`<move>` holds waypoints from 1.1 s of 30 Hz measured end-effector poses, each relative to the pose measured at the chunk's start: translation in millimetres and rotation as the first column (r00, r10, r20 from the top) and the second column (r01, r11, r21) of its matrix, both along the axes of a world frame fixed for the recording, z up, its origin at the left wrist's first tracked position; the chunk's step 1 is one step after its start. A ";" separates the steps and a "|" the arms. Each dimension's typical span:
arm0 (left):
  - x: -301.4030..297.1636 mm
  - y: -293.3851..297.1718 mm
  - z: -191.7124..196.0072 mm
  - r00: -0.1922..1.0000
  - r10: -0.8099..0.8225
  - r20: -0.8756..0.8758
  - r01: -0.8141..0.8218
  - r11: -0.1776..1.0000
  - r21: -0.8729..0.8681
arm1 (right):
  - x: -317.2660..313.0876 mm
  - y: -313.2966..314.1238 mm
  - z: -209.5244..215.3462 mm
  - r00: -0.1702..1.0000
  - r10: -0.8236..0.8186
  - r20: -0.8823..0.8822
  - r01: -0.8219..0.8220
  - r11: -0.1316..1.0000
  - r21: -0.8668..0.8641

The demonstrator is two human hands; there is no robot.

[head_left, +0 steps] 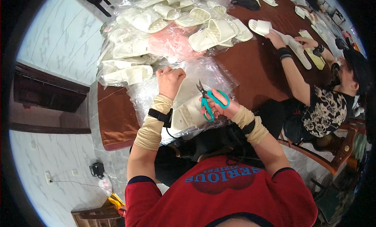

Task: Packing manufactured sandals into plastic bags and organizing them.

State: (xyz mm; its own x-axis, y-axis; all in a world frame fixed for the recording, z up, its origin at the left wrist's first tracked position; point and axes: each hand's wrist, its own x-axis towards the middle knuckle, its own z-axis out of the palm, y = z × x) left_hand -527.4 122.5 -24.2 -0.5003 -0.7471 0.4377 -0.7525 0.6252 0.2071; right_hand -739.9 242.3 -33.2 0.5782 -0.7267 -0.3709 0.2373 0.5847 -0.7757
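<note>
My right hand (228, 106) holds a pair of scissors (204, 103) with teal handles and short dark blades pointing away from me. The blades stand slightly apart over the plastic. To the left, my left hand (169, 83) is closed with its fingers curled above a large clear plastic bag (188, 77); whether it pinches the film is hidden. Between my wrists lie cream slippers (187, 116) with a quilted pattern, partly covered by clear film at the table's near edge.
Many bagged cream slippers (213, 33) are heaped at the far side, with a pink bundle (170, 41) among them. Brown cloth covers the table (254, 72). At the right, a seated person (327, 109) handles a white slipper (260, 26). A wooden chair (344, 148) stands there.
</note>
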 end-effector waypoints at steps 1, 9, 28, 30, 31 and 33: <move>0.6 1.8 1.1 0.999 0.021 -0.041 -0.021 1.000 0.010 | 1.8 1.2 1.3 1.000 0.006 -0.001 -0.006 1.000 -0.004; -4.4 11.3 8.5 0.993 -0.046 -0.106 0.041 0.998 -0.051 | 23.2 -19.8 0.7 0.987 -0.152 0.042 0.153 0.988 -0.031; 239.7 141.9 103.8 0.134 0.256 -0.957 -0.151 0.960 0.236 | -38.4 -25.0 -53.9 0.045 -0.601 -0.798 -0.505 0.676 -0.537; 289.6 188.9 87.7 0.065 0.368 -0.927 -0.392 0.864 0.316 | -33.8 -18.0 -51.0 0.129 -0.722 -0.679 -0.517 0.536 -0.668; 323.3 214.4 66.4 0.022 0.374 -0.927 -0.442 0.835 0.327 | -29.7 -16.1 -50.0 0.136 -0.703 -0.698 -0.519 0.549 -0.655; 362.9 258.2 33.8 -0.063 0.391 -0.918 -0.556 0.750 0.358 | -23.1 -12.2 -45.8 0.150 -0.702 -0.696 -0.534 0.535 -0.655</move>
State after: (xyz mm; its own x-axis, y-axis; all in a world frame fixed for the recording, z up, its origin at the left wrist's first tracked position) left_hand -164.5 380.7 9.6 0.8096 -0.5230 0.2664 -0.1285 0.2850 0.9499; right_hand -763.0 230.1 -79.0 0.1660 -0.9692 0.1820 -0.9220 -0.2180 -0.3200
